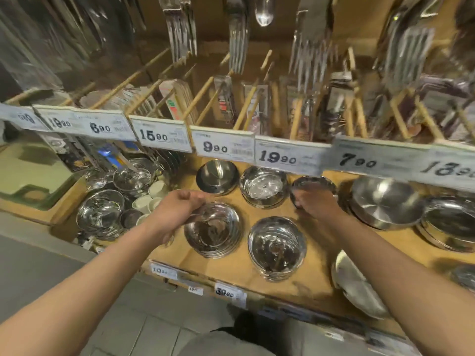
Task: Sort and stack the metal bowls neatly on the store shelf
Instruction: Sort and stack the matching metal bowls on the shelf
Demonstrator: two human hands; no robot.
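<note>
Several stacks of shiny metal bowls stand on the wooden shelf [257, 276]. My left hand [177, 206] pinches the left rim of the front-left bowl stack [213, 229]. To its right is a front-middle stack [277, 247]. My right hand [316, 201] grips a tilted bowl [312, 185] at the back, under the 19.90 tag. A back-left bowl [217, 176] and a back-middle stack [263, 186] stand behind. The picture is blurred by motion.
Larger pans [385, 201] and plates [357, 286] lie on the right. More bowls [100, 214] and small white cups [154, 194] fill the left section. A rail of price tags [223, 146] overhangs the shelf, with packed cutlery hanging above.
</note>
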